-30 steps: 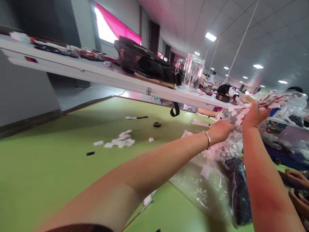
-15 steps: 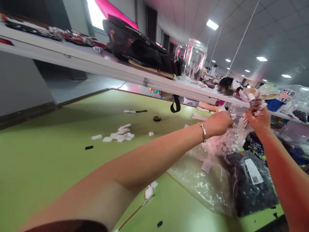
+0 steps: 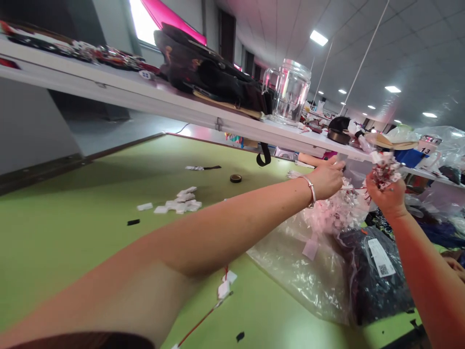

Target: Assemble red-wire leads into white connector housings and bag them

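My right hand (image 3: 387,196) is wrapped round a bunch of white tags on red strings (image 3: 385,170), held up near the shelf. Just left of it, my left hand (image 3: 328,177) has its fingers bent and pressed together; what lies between the fingertips is hard to make out. A thin red string stretches across the gap between the two hands. Below them, a pile of small white tags (image 3: 336,211) rests on a clear plastic bag (image 3: 301,266). Beside that lies a dark packed garment (image 3: 378,291) in clear plastic with a white label (image 3: 381,257).
On the green table (image 3: 90,257) lie several white pieces (image 3: 181,202), a black tape roll (image 3: 236,178) and a red string with white tags (image 3: 224,290). The white shelf (image 3: 203,109) carries a black bag (image 3: 207,63) and a glass mug (image 3: 290,92). Behind it shows another person's arm (image 3: 307,159).
My left hand has moved slightly left and up, and its fingers show more. The bunch in my right hand has shifted a little, with more red strings visible.
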